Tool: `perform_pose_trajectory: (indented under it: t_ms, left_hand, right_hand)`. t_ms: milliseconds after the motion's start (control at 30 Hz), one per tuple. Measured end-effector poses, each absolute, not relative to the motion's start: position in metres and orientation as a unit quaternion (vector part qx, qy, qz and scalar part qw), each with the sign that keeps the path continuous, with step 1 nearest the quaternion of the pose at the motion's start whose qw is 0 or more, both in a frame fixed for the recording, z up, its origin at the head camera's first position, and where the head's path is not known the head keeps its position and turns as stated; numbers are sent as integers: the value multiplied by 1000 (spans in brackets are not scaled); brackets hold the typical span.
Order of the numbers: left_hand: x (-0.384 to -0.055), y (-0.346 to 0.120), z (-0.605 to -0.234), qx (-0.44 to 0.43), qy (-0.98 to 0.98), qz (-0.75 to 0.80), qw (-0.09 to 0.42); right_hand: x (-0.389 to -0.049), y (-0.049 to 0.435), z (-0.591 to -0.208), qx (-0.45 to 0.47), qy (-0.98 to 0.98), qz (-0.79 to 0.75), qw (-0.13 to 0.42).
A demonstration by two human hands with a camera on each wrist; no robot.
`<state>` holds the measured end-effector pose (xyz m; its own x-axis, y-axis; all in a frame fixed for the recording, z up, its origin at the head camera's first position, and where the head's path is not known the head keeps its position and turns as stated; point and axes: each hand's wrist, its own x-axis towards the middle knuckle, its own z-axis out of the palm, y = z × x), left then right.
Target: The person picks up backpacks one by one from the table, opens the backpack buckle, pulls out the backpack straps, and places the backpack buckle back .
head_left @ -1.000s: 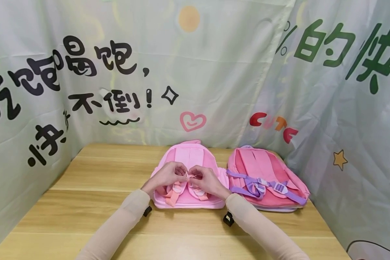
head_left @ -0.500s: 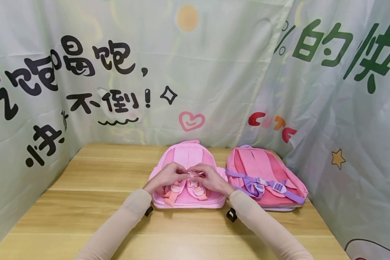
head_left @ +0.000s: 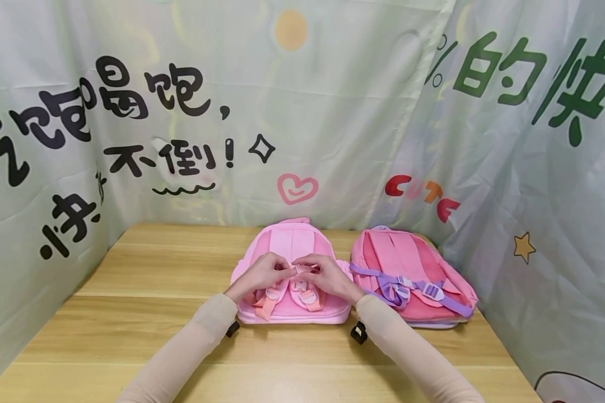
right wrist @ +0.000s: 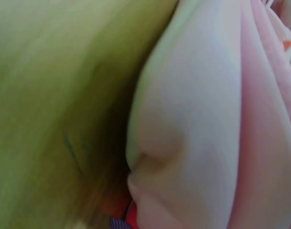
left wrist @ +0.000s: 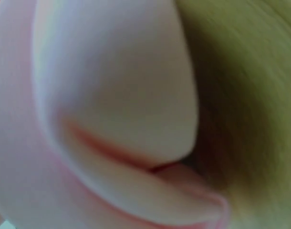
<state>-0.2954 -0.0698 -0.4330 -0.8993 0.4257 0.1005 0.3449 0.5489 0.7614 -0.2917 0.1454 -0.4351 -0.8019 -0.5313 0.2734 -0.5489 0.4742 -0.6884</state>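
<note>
The pink backpack [head_left: 291, 238] lies straps-up on the wooden table [head_left: 106, 319], a little below the middle of the head frame. Over its centre, the left hand [head_left: 264, 272] and the right hand [head_left: 326, 277] meet, thumbs and fingertips pinching a small pale clip [head_left: 297, 270]; which part each holds is too small to tell, and the blurred wrist views show no fingertips. The bag looks light and soft, likely to give under pressure. The clip seems stiff and smooth, best held by its ends beside the webbing; the top loop [head_left: 302, 220] would suit lifting.
</note>
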Motion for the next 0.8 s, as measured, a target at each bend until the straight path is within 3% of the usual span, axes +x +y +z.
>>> perform_pose_trajectory:
  t_ms: [267, 800]
  left_hand:
    - [-296, -71, -435, 218, 860, 457, 62]
    - [-295, -70, -435, 210, 828, 511, 93]
  right_hand:
    - [-294, 153, -430, 258, -872, 416, -15]
    - [-294, 156, -433, 250, -870, 423, -32]
